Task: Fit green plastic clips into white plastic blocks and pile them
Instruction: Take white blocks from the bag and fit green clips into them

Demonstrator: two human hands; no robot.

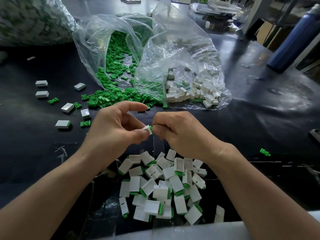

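Pinching the block (pixel 146 129) in our left hand (pixel 117 129) above the near pile (pixel 164 186), we grip the clip (pixel 151 129) with our right hand (pixel 180 134), fingers curled; advise pushing square until flush.

The dark bench (pixel 242 129) carries everything. Nearer than the fingers (pixel 136 105) lies a pile (pixel 162 187) of white blocks with green clips fitted (a loose heap, not stacked). Just beyond the fingers a clear bag (pixel 107 40) spills green clips (pixel 110 96) onto the bench. Beyond and right of the fingers, a second bag (pixel 181 54) holds white blocks (pixel 190 92). Left of the fingers, loose blocks (pixel 67 107) and single clips lie scattered. A lone clip (pixel 265 152) lies well to the right. Far beyond on the right stands a blue bottle (pixel 292 40).
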